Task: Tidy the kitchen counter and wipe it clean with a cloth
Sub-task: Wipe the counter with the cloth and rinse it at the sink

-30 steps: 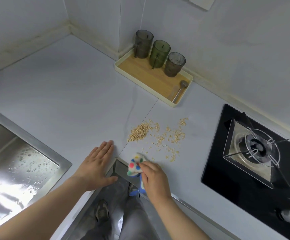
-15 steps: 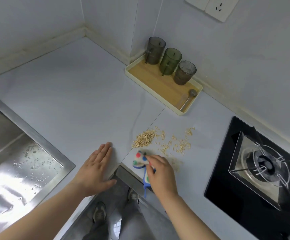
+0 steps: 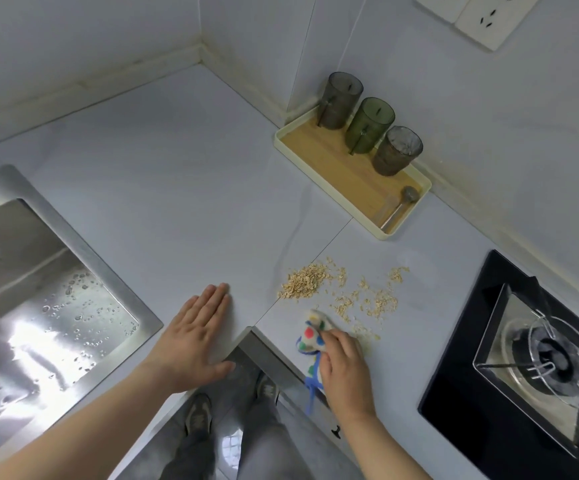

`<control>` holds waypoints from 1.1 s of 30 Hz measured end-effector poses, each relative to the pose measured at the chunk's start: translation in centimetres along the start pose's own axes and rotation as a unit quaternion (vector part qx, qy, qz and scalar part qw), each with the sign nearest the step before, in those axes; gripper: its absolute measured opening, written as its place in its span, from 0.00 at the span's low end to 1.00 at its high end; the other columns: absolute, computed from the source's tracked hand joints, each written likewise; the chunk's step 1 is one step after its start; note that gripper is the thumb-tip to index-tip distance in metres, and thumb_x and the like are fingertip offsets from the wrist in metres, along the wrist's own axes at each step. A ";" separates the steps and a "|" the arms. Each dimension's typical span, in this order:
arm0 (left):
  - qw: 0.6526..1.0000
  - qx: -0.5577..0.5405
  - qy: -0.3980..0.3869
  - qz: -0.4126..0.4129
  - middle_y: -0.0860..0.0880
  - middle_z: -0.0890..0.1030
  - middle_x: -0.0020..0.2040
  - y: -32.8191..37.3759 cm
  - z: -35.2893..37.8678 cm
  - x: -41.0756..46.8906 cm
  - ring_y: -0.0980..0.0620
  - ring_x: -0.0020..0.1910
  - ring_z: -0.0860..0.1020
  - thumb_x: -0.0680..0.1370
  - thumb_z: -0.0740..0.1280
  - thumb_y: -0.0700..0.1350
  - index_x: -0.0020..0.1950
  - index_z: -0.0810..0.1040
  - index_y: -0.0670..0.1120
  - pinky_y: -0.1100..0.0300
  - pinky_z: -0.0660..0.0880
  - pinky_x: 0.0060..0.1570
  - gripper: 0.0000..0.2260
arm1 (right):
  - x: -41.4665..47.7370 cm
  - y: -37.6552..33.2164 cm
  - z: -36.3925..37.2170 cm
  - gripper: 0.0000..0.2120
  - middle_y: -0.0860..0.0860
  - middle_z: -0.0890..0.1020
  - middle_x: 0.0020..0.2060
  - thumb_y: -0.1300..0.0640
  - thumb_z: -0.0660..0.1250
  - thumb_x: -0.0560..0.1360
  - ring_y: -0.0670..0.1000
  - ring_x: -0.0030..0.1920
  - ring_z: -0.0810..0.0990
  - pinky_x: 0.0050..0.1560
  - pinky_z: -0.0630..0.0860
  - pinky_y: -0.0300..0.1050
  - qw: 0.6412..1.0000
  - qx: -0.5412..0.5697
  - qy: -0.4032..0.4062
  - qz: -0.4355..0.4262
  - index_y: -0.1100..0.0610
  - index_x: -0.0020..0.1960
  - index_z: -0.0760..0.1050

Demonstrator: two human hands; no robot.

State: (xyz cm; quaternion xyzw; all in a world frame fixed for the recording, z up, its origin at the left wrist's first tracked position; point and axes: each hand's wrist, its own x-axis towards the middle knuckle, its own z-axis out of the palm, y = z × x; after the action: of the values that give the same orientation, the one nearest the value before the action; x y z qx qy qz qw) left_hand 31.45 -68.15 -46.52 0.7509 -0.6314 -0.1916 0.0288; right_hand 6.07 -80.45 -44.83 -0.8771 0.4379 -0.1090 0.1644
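The right hand has its grip on a white spotty cloth; the left hand lies flat. Wiping seems on: next, sweep the tan flakes.

1 tray at back wall. On it: 3 tumblers in a row, 1 scoop. In front of tray: 1 dense oat pile plus loose flakes, too many to count. Nearer than those, 1 spotted cloth. 2 hands: left hand, right hand. Left of tray, well apart: 1 sink. Rt of tray: 1 hob w/ 1 burner. On wall above & rt of tray: 2 sockets. On floor, far below tray: 2 shoes.
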 end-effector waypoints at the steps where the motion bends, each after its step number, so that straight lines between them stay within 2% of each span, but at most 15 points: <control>1: 1.000 0.001 0.000 -0.002 0.44 0.55 0.78 0.0 0.0 0.0 0.47 0.77 0.49 0.66 0.62 0.68 0.77 0.57 0.40 0.54 0.48 0.72 0.48 | 0.4 0.5 -0.3 0.16 0.50 0.79 0.50 0.57 0.56 0.73 0.47 0.51 0.72 0.51 0.74 0.37 1.000 0.003 0.005 0.011 0.59 0.53 0.79; 3: 1.000 0.003 0.001 -0.006 0.44 0.55 0.78 0.0 0.0 0.0 0.47 0.77 0.50 0.65 0.62 0.69 0.77 0.57 0.40 0.53 0.49 0.72 0.49 | 1.4 0.5 -0.7 0.13 0.50 0.80 0.51 0.60 0.60 0.74 0.49 0.52 0.75 0.51 0.79 0.44 0.999 0.027 0.025 0.031 0.59 0.54 0.80; 4: 1.000 0.007 0.004 -0.006 0.44 0.55 0.78 0.1 0.1 0.0 0.47 0.77 0.50 0.65 0.62 0.69 0.77 0.57 0.40 0.53 0.49 0.72 0.49 | 1.9 0.0 -1.0 0.11 0.50 0.80 0.52 0.63 0.63 0.74 0.48 0.52 0.76 0.52 0.79 0.45 0.998 0.045 0.035 0.028 0.59 0.54 0.80; 7: 1.000 0.008 0.003 -0.009 0.43 0.54 0.78 0.2 0.2 0.0 0.46 0.77 0.50 0.64 0.62 0.70 0.77 0.56 0.40 0.52 0.49 0.72 0.50 | 4.2 -3.6 -1.1 0.13 0.50 0.80 0.51 0.65 0.65 0.72 0.46 0.52 0.75 0.53 0.74 0.38 0.994 0.095 0.045 -0.029 0.60 0.54 0.80; 10: 1.000 0.002 0.003 -0.010 0.44 0.55 0.78 0.2 0.3 0.0 0.47 0.77 0.51 0.65 0.62 0.70 0.77 0.57 0.40 0.52 0.49 0.72 0.50 | 7.2 -7.3 0.7 0.12 0.52 0.80 0.49 0.66 0.65 0.71 0.50 0.50 0.76 0.52 0.73 0.38 0.989 0.133 0.039 -0.050 0.61 0.53 0.80; 12: 1.000 -0.002 0.005 -0.013 0.44 0.56 0.78 0.1 0.2 0.0 0.47 0.77 0.51 0.65 0.62 0.70 0.77 0.58 0.40 0.53 0.49 0.72 0.50 | 9.3 -8.8 2.2 0.12 0.53 0.80 0.49 0.67 0.65 0.72 0.54 0.48 0.77 0.50 0.75 0.43 0.991 0.120 0.022 -0.046 0.61 0.54 0.80; 17: 1.000 0.012 0.007 -0.013 0.44 0.57 0.78 0.2 -0.2 0.0 0.47 0.77 0.51 0.66 0.61 0.71 0.77 0.59 0.40 0.55 0.47 0.72 0.49 | 11.2 -8.9 4.3 0.16 0.56 0.77 0.57 0.65 0.63 0.75 0.57 0.56 0.74 0.56 0.75 0.50 0.996 0.071 -0.049 -0.012 0.61 0.62 0.76; 22: 1.000 0.015 0.002 -0.019 0.43 0.58 0.77 0.6 -0.4 0.0 0.46 0.76 0.52 0.66 0.61 0.71 0.76 0.59 0.40 0.55 0.47 0.72 0.49 | 8.8 -6.4 3.2 0.14 0.55 0.78 0.56 0.66 0.64 0.75 0.55 0.54 0.78 0.52 0.78 0.44 0.997 0.055 -0.018 0.056 0.62 0.60 0.78; 26: 0.999 0.008 0.014 -0.032 0.43 0.58 0.77 1.0 0.0 0.3 0.46 0.76 0.54 0.66 0.62 0.69 0.76 0.60 0.39 0.54 0.48 0.72 0.47 | 5.9 -3.5 1.0 0.15 0.51 0.74 0.61 0.62 0.61 0.78 0.49 0.56 0.76 0.53 0.75 0.36 0.991 0.052 -0.042 0.120 0.58 0.64 0.75; 28: 0.998 -0.009 0.036 -0.046 0.43 0.60 0.77 1.5 0.2 0.7 0.45 0.75 0.58 0.66 0.61 0.66 0.75 0.62 0.39 0.53 0.52 0.72 0.45 | 4.9 -2.6 -0.4 0.13 0.49 0.75 0.59 0.62 0.62 0.77 0.48 0.55 0.77 0.52 0.75 0.36 0.986 0.079 -0.044 0.137 0.57 0.60 0.77; 30: 0.995 -0.040 0.059 -0.076 0.42 0.64 0.75 2.1 0.2 1.4 0.41 0.72 0.65 0.68 0.60 0.62 0.74 0.65 0.39 0.49 0.63 0.71 0.40 | 4.5 -2.5 -1.8 0.07 0.46 0.77 0.49 0.63 0.64 0.76 0.42 0.46 0.77 0.44 0.75 0.35 0.986 0.114 -0.032 0.116 0.56 0.49 0.79; 31: 0.992 -0.058 0.062 -0.089 0.41 0.66 0.74 2.4 0.1 1.9 0.39 0.71 0.67 0.69 0.59 0.61 0.73 0.67 0.39 0.46 0.66 0.68 0.38 | 4.9 -2.5 -2.6 0.06 0.43 0.75 0.42 0.64 0.64 0.74 0.41 0.41 0.75 0.40 0.71 0.32 0.987 0.125 -0.026 0.096 0.54 0.42 0.76; 33: 0.990 -0.066 0.068 -0.106 0.40 0.64 0.75 2.8 -0.3 2.7 0.38 0.72 0.64 0.70 0.61 0.60 0.74 0.65 0.39 0.45 0.64 0.68 0.38 | 6.3 -2.7 -3.9 0.09 0.42 0.72 0.35 0.65 0.65 0.73 0.42 0.37 0.73 0.36 0.69 0.31 0.989 0.137 -0.015 0.056 0.53 0.37 0.71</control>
State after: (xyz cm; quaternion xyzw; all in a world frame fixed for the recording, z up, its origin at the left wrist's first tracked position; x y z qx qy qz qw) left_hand 29.25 -71.39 -46.17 0.8215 -0.5306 -0.1830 0.1004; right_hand 10.49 -84.78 -39.87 -0.8217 0.4648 -0.1454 0.2959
